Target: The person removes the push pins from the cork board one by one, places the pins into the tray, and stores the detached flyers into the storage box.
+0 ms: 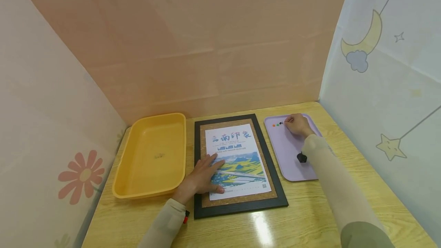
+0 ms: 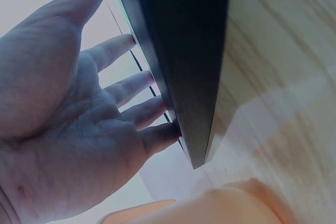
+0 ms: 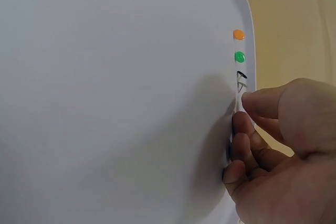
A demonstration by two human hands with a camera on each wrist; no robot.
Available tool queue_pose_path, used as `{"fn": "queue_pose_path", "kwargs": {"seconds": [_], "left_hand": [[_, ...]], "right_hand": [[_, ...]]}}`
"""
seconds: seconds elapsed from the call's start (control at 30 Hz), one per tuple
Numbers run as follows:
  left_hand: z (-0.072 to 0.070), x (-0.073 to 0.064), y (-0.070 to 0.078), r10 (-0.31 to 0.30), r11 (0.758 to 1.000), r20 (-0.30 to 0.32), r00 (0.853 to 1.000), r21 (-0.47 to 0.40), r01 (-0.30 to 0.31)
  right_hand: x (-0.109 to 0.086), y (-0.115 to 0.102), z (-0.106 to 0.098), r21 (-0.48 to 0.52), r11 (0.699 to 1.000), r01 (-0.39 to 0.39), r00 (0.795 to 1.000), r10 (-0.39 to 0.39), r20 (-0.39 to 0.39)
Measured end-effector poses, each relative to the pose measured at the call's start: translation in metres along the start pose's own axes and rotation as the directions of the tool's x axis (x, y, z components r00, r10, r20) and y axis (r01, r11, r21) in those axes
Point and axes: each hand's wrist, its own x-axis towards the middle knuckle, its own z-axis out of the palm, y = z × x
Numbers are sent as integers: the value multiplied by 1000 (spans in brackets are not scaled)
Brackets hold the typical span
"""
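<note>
Fingers spread, my left hand [image 1: 203, 177] rests on the left part of a printed poster [image 1: 237, 192]. The poster lies on a corkboard with a black frame [image 1: 241, 210]; the left wrist view shows fingertips beside the frame's dark edge [image 2: 178, 51]. At the far edge of the lilac tray [image 1: 284, 156], my right hand [image 1: 298, 124] has its fingers curled. Its thumb and index tip are close to a pale thumbtack [image 3: 242, 84]. Whether they pinch something is hidden. In line with it are a black thumbtack [image 3: 241, 74], a green thumbtack [image 3: 240, 56] and an orange thumbtack [image 3: 239, 34].
A deep yellow tray [image 1: 184, 152] stands left of the corkboard. A small black object [image 1: 301, 157] lies in the lilac tray near my right forearm. A peach backdrop [image 1: 206, 49] rises behind the wooden table [image 1: 220, 232], with patterned panels at both sides.
</note>
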Motion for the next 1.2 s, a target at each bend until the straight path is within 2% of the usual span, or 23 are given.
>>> {"fn": "queue_pose_path", "kwargs": {"seconds": [0.33,0.87,1.2], "left_hand": [[2,3,-1,-1,1000,-5,1000,8,1],[2,2,-4,19,1000,-14,1000,-11,-19],[3,-1,-5,17,1000,-15,1000,-25,-17]], "right_hand": [[-9,-3,-6,32,999,-19,999,18,35],[-8,1,-6,85,996,-24,999,22,25],[-12,7,1,101,995,6,1000,-4,-18]]}}
